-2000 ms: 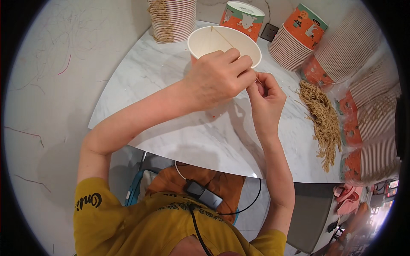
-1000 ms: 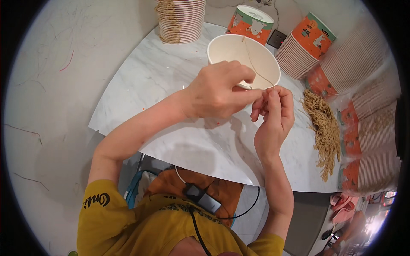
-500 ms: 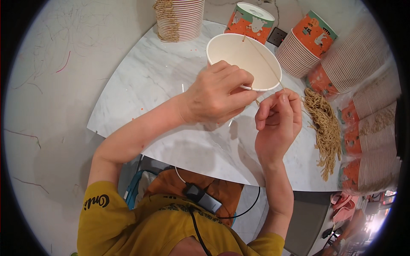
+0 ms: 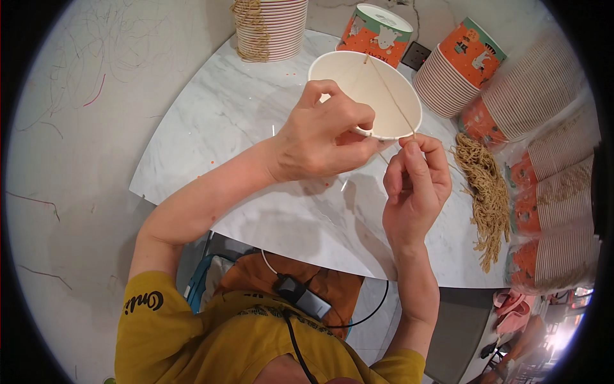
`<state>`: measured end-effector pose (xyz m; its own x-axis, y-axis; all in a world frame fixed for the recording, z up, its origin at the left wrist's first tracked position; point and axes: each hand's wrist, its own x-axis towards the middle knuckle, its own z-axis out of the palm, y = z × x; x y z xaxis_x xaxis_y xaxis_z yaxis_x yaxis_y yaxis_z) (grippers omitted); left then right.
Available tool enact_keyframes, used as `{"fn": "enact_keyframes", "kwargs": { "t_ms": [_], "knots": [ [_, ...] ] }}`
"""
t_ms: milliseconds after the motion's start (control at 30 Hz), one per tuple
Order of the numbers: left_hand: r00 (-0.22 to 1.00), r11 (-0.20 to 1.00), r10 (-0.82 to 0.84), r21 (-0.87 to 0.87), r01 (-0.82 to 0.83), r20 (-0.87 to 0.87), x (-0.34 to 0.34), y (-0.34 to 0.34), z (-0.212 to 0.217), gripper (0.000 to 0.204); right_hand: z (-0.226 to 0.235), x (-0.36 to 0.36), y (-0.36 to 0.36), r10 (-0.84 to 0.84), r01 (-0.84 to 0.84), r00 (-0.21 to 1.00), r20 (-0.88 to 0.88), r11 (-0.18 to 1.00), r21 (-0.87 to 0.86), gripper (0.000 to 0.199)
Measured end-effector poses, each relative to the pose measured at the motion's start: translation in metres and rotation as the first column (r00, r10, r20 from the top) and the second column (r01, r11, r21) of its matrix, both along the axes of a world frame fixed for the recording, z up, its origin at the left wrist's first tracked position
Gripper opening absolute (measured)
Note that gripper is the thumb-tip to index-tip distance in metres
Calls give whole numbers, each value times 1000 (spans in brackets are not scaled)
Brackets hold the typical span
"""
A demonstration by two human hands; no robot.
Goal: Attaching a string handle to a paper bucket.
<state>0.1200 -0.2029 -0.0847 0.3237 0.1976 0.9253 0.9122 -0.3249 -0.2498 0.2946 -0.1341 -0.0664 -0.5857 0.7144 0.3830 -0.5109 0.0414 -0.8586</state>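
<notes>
A large white-lined paper bucket (image 4: 388, 96) tilts on the tabletop with its mouth toward me. My left hand (image 4: 326, 137) grips its near rim, thumb outside and index finger bent up over the opening. A thin tan cord (image 4: 396, 99) runs from a hole at the far rim, across the mouth, to my right hand (image 4: 419, 176). That hand pinches the cord between thumb and index finger, just off the right side of the rim. A short piece of cord also shows below the near rim, by my left thumb. My left fingertips are partly hidden.
On the marble-patterned table (image 4: 211, 141), a bundle of tan cords (image 4: 484, 198) lies to the right. Bucket stacks (image 4: 272, 29) stand at the back; an upturned orange-and-green bucket (image 4: 377, 35) is behind mine. Plastic-wrapped stacks (image 4: 537, 109) line the right edge. A dark socket (image 4: 416, 56) sits at the back.
My left index finger has risen and bent, and the hand has shifted slightly left along the rim. My right hand has moved slightly left with the cord. The bucket has stayed nearly still.
</notes>
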Motion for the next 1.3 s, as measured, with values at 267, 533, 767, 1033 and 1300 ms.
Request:
{"fn": "enact_keyframes", "kwargs": {
  "t_ms": [267,533,767,1033,1300],
  "knots": [
    [998,996,63,-65,-62,11,-22,2,-1,42,-1,3,11,49,-50,999,-5,995,-82,12],
    [906,925,142,-380,22,398,9,-17,13,14,-3,-1,7,26,-26,1000,17,999,-20,14],
    [94,529,342,-274,804,935,28,-22,22,11,-13,-5,-1,73,-73,997,10,996,59,14],
    [-351,456,338,174,873,873,16,-19,15,4,-17,-9,-10,115,-115,988,99,993,-2,12],
    [-470,382,391,325,865,791,13,-17,17,7,-17,-10,-7,106,-105,983,148,994,-14,12]
  ]
}}
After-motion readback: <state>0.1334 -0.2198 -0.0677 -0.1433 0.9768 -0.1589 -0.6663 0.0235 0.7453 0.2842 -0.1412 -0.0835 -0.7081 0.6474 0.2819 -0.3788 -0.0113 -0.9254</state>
